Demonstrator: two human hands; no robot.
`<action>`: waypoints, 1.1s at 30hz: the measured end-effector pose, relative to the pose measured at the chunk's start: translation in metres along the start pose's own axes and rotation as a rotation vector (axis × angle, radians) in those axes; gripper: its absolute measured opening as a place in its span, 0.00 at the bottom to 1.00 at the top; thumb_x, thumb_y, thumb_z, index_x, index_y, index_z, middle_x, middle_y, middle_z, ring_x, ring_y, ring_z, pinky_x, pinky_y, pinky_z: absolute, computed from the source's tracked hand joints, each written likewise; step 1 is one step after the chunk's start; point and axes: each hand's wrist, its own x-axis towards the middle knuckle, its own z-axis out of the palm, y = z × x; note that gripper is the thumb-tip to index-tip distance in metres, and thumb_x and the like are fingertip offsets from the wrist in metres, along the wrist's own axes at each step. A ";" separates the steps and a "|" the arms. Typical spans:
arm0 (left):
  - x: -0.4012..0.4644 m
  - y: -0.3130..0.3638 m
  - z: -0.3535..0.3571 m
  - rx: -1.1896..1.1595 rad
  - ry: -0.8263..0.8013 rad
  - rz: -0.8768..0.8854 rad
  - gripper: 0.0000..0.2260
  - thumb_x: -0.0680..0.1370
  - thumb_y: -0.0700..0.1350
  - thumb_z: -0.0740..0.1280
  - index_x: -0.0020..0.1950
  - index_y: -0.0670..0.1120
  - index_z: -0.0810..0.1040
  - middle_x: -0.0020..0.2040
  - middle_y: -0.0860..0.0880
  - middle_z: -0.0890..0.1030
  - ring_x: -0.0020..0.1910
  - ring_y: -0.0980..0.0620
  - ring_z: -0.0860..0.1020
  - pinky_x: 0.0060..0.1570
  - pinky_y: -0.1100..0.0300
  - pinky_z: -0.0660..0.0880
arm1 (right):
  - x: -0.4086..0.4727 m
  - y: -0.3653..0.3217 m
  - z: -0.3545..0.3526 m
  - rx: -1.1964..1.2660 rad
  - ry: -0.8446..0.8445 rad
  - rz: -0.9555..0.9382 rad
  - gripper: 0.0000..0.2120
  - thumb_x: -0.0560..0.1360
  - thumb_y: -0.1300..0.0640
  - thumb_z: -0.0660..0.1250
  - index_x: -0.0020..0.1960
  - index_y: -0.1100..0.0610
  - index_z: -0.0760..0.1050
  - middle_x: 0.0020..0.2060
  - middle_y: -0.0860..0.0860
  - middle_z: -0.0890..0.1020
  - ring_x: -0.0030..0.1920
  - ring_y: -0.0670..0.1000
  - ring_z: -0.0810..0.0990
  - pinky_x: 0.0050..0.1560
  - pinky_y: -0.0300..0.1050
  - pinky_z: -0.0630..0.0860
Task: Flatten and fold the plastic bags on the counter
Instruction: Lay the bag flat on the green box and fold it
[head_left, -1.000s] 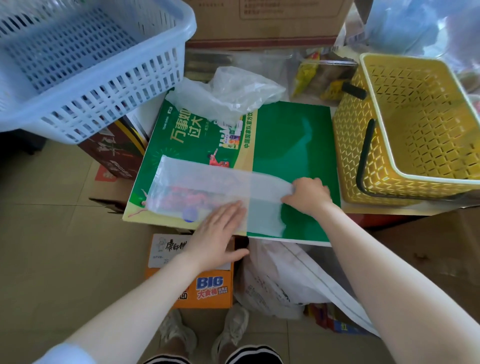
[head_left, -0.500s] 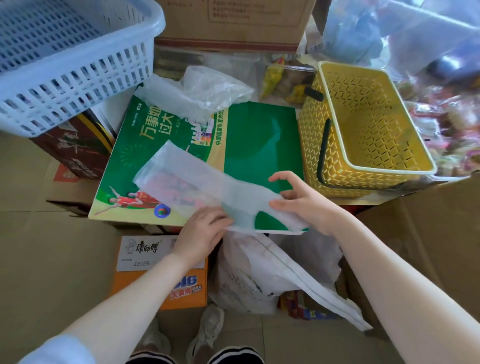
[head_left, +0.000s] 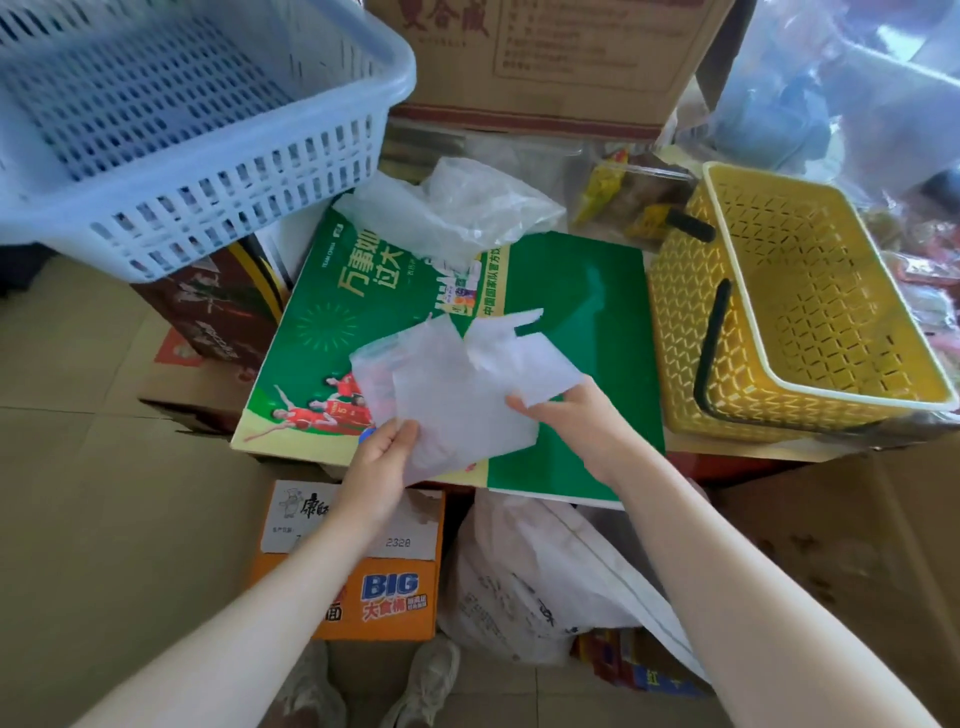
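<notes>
Translucent plastic bag (head_left: 457, 389) is lifted just above the near half of the green surface (head_left: 587, 332), partly doubled over, its handle loops sticking up toward the far side. Our left hand (head_left: 382, 465) pinches the bag's near-left edge between thumb and fingers; our right hand (head_left: 566, 410) grips the right edge, fingers curled on the plastic. We judge this bag mid-fold: it looks flattened with one fold started, more folds left, then it needs setting down. A second crumpled bag (head_left: 457, 208) lies at the far edge of the surface, untouched, not flattened, so the task is well short of done. The surface is a green printed carton top with athletes on its near-left corner. A yellow basket (head_left: 810, 312) sits just beside its right edge, a blue basket (head_left: 171, 119) off the far-left corner, and a cardboard box (head_left: 545, 57) behind. Below the near edge stand an orange box (head_left: 374, 587) and a white sack (head_left: 540, 582) on a tiled floor (head_left: 78, 519).
</notes>
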 end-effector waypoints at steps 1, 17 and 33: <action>-0.001 0.001 0.000 -0.031 0.003 -0.014 0.09 0.81 0.45 0.57 0.46 0.53 0.76 0.48 0.56 0.79 0.50 0.57 0.76 0.53 0.61 0.70 | 0.007 0.001 0.011 0.000 0.039 0.029 0.06 0.73 0.57 0.69 0.50 0.53 0.77 0.51 0.51 0.81 0.49 0.49 0.80 0.50 0.41 0.76; 0.029 -0.008 -0.033 1.090 0.112 0.449 0.08 0.73 0.42 0.67 0.50 0.41 0.75 0.50 0.46 0.76 0.48 0.46 0.75 0.46 0.53 0.73 | 0.044 0.008 0.069 -0.594 0.369 0.297 0.20 0.76 0.52 0.58 0.28 0.57 0.59 0.26 0.52 0.65 0.26 0.53 0.62 0.27 0.42 0.56; 0.080 0.007 -0.011 1.179 -0.052 1.046 0.17 0.76 0.42 0.56 0.64 0.41 0.61 0.70 0.39 0.57 0.70 0.37 0.57 0.71 0.47 0.49 | 0.043 0.025 0.083 -0.997 0.439 0.091 0.14 0.79 0.53 0.53 0.50 0.62 0.72 0.48 0.60 0.79 0.49 0.61 0.77 0.39 0.47 0.65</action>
